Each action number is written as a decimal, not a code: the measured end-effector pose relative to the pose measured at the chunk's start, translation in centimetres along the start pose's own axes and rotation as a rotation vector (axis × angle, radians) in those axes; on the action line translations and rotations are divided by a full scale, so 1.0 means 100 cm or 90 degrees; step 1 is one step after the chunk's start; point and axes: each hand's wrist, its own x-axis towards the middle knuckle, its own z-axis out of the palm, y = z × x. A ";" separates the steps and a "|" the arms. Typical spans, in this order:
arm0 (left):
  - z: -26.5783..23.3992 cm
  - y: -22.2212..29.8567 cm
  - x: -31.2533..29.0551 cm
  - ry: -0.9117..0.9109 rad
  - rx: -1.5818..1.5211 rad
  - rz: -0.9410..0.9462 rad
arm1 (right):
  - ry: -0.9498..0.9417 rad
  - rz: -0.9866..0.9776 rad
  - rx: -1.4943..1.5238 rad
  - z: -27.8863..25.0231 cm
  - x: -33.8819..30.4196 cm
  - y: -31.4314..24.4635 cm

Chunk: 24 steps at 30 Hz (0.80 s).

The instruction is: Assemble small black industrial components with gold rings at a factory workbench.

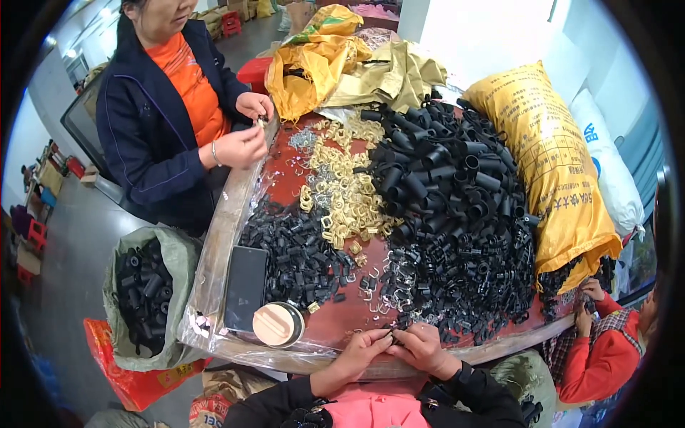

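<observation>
At the near edge of the red table (332, 318), my left hand (362, 352) and my right hand (424, 347) meet fingertip to fingertip. Both are closed in a pinch on a small dark part (390, 335), mostly covered by the fingers. Just beyond them lie small black plastic clips (492, 292) and silver U-shaped wire pieces (385, 303). Farther off rises a big heap of black plastic tubes (435, 167). Left of that heap spread gold-coloured metal buckles (346, 178), with another pile of black clips (296, 250) nearer me.
A dark phone-like slab (245, 285) and a lidded round container (278, 324) sit at the near left. A sack of tubes (153, 292) stands beside the table. A yellow sack (546, 164) leans at the right. Co-workers (171, 121) handle small parts at far left and right.
</observation>
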 end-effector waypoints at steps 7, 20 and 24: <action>-0.020 0.012 0.001 0.037 0.028 -0.044 | 0.073 0.031 -0.197 -0.012 0.071 0.081; -0.027 0.012 0.006 0.039 0.009 -0.038 | -0.153 0.144 -0.279 0.004 0.105 0.183; -0.024 0.010 0.001 0.038 -0.013 -0.025 | -0.148 0.148 -0.047 -0.026 0.093 0.192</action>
